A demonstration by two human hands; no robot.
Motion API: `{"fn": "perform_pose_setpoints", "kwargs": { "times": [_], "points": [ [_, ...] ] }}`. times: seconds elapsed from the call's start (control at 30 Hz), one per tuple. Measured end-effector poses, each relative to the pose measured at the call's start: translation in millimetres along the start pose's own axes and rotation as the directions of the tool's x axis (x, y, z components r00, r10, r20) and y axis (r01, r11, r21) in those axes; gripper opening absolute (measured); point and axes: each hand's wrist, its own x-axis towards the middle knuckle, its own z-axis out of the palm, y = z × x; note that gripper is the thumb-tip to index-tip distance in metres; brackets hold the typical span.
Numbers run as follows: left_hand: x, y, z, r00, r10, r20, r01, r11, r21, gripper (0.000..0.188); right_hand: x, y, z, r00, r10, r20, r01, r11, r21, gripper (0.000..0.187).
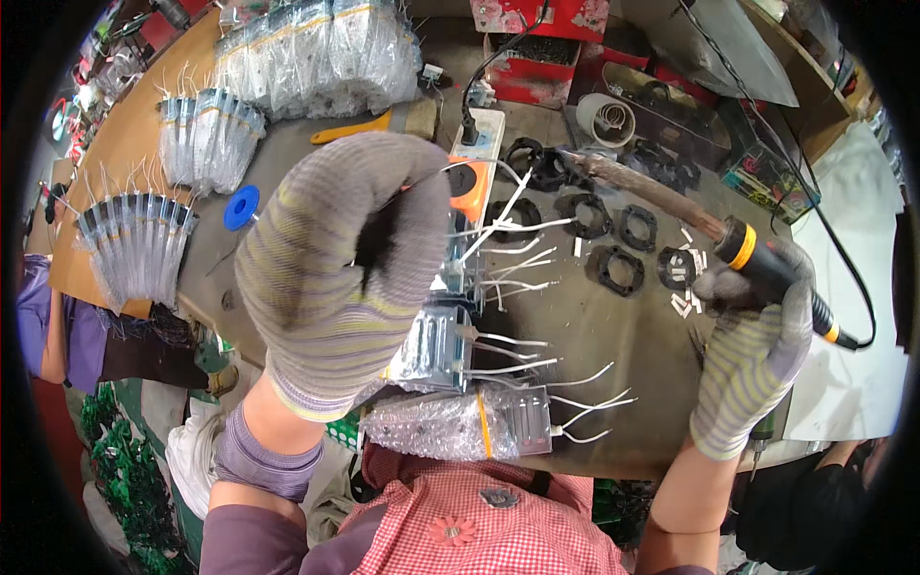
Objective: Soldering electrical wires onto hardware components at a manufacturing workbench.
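My left hand (335, 268), in a grey and yellow striped glove, is raised over the bench with its fingers curled into a pinch. A thin white wire (479, 161) comes out at the fingertips. Below and beside it lie bubble-wrapped flat units (431, 350) with white wire ends pointing right. Nearest to me is another wrapped bundle (436, 425) with an orange band. My right hand (752, 345), gloved alike, grips a soldering iron (661, 196) by its black and orange handle. The iron's brownish shaft points up and left, over black ring-shaped parts (618, 270).
Wrapped bundles (316, 62) fill the far left, with fanned bundles (139, 244) nearer. A yellow-handled brush (355, 127), blue spool (241, 207) and white power strip (487, 134) lie on the bench. Red bins (532, 77) stand behind. The iron's black cord (815, 182) hangs at right.
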Motion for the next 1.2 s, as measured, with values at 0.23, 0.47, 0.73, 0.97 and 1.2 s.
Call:
{"fn": "perform_pose_setpoints", "kwargs": {
  "times": [0.23, 0.47, 0.73, 0.97, 1.2],
  "points": [
    [7.3, 0.0, 9.6, 0.997, -0.012, 0.073, 0.007, 0.997, 0.074, 0.016, -11.2, 11.5, 7.4, 1.0, -0.004, -0.021, 0.006, 0.993, 0.119, 0.044],
    [-1.0, -0.6, 12.5, 0.997, 0.031, 0.067, -0.043, 0.983, 0.179, 0.02, -12.9, 15.3, 3.1, 1.0, 0.015, 0.005, -0.016, 0.985, 0.171, 0.042],
    [-1.5, -3.7, 12.6, 0.996, 0.013, 0.084, -0.031, 0.976, 0.216, 0.014, -12.6, 19.1, 5.4, 0.998, 0.011, 0.061, -0.02, 0.989, 0.149, 0.041],
    [-3.0, -4.4, 12.1, 0.996, 0.025, 0.088, -0.045, 0.971, 0.233, 0.013, -12.5, 16.9, 9.2, 0.999, 0.025, 0.034, -0.03, 0.987, 0.156, 0.042],
    [-5.3, -5.1, 14.3, 0.999, -0.01, 0.051, -0.002, 0.972, 0.233, 0.026, -12.0, 18.0, 7.9, 1.0, 0.026, 0.01, -0.027, 0.989, 0.144, 0.041]
  ]
}}
